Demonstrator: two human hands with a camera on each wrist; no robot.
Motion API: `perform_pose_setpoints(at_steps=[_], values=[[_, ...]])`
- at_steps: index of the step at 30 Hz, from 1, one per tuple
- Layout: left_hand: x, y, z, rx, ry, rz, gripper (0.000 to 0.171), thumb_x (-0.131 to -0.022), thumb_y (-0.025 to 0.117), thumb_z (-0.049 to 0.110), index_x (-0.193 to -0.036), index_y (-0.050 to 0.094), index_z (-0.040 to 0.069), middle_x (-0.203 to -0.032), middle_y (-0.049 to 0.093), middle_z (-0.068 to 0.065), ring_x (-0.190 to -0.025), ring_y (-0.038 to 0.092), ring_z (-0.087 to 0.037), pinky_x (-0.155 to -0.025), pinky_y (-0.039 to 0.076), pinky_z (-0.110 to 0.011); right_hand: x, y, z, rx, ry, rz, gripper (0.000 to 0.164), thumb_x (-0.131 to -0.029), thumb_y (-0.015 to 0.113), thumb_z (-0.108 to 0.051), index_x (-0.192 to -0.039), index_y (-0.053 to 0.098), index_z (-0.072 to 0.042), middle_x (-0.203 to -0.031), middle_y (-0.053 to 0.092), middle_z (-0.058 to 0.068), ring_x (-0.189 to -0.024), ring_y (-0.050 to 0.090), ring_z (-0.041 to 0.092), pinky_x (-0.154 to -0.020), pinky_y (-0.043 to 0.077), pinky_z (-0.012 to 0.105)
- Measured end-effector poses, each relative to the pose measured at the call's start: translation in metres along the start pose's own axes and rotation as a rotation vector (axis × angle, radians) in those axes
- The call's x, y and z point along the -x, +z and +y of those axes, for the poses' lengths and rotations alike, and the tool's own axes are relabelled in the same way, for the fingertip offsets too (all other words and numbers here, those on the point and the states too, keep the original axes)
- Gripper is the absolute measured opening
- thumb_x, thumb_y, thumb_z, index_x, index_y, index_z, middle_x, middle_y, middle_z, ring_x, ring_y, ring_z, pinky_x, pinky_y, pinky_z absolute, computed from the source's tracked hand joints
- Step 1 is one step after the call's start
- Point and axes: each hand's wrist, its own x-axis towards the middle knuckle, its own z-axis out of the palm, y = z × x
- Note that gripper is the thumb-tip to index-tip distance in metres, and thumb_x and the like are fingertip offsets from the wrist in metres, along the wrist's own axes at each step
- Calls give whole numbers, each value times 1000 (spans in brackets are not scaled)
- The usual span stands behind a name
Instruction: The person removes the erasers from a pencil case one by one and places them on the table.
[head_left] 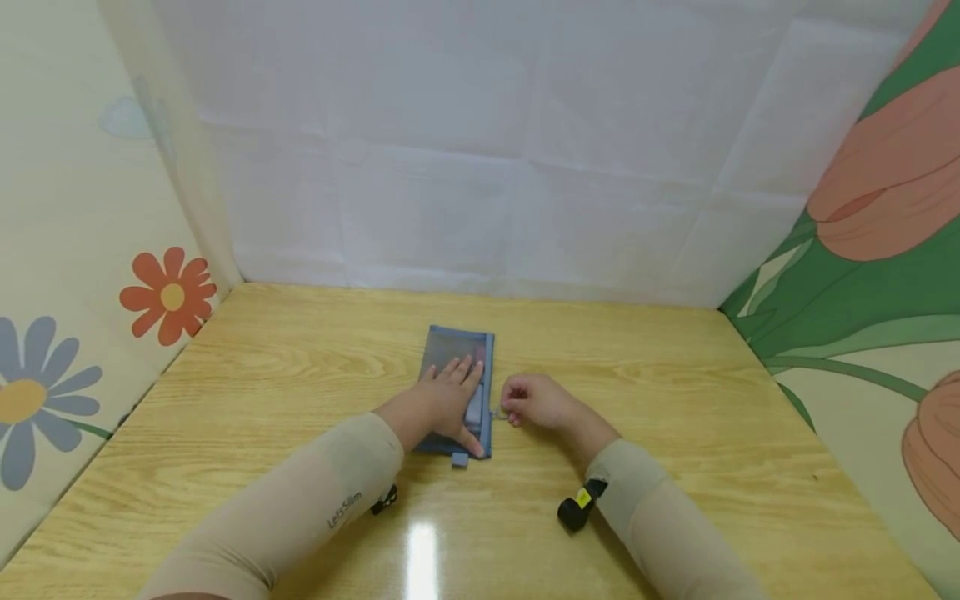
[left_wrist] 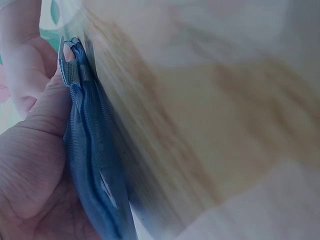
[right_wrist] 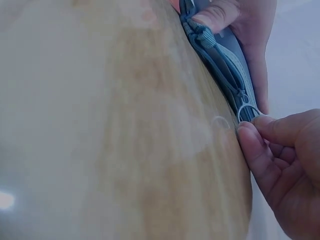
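A blue zip pouch (head_left: pixel 454 340) with a see-through face lies flat on the table. My left hand (head_left: pixel 441 405) rests on it with fingers spread, the thumb near its lower right corner. At the right edge of the pouch, my right hand (head_left: pixel 542 403) pinches a ring-shaped zipper pull (right_wrist: pixel 248 104) between thumb and forefinger. In the right wrist view the ring hangs from the zipper along the pouch's edge, partway down it. A small fabric tab (head_left: pixel 460 460) sticks out from the near end. The left wrist view shows the pouch's blue edge (left_wrist: pixel 86 135) beside the left thumb.
The wood-grain table (head_left: pixel 300 350) runs back to a white sheet (head_left: pixel 450 208). Flower-patterned panels stand at the left (head_left: pixel 75 208) and right (head_left: pixel 862 350). A black strap (head_left: pixel 574 512) hangs at the right wrist.
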Motion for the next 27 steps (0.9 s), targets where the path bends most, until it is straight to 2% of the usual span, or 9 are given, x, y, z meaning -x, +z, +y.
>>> perform_pose_setpoints(at_steps=[15,22,27], values=[[-3,1,-1,7,4,-29,139,-46,55,84,-147,-6,12,-152,-7,-12,-138,-2,-31,-108,10,-54,-13,-7,-2,-2,67,56,8,-89,55,-3,-82,58,-2,-78,60,8,-66,59,16,-61,52,28],[0,0,-1,9,16,-5,138,-46,55,84,-148,-3,12,-152,-4,-13,-138,0,-32,-108,10,-54,-22,-10,2,-45,97,101,7,-87,57,0,-81,58,0,-78,60,9,-64,60,16,-61,53,28],[-1,1,-1,4,20,-10,138,-46,54,85,-147,-4,12,-152,-5,-12,-138,0,-31,-108,10,-54,-26,-10,3,-26,118,133,7,-87,57,-1,-80,58,-1,-77,60,9,-63,59,15,-59,52,27]])
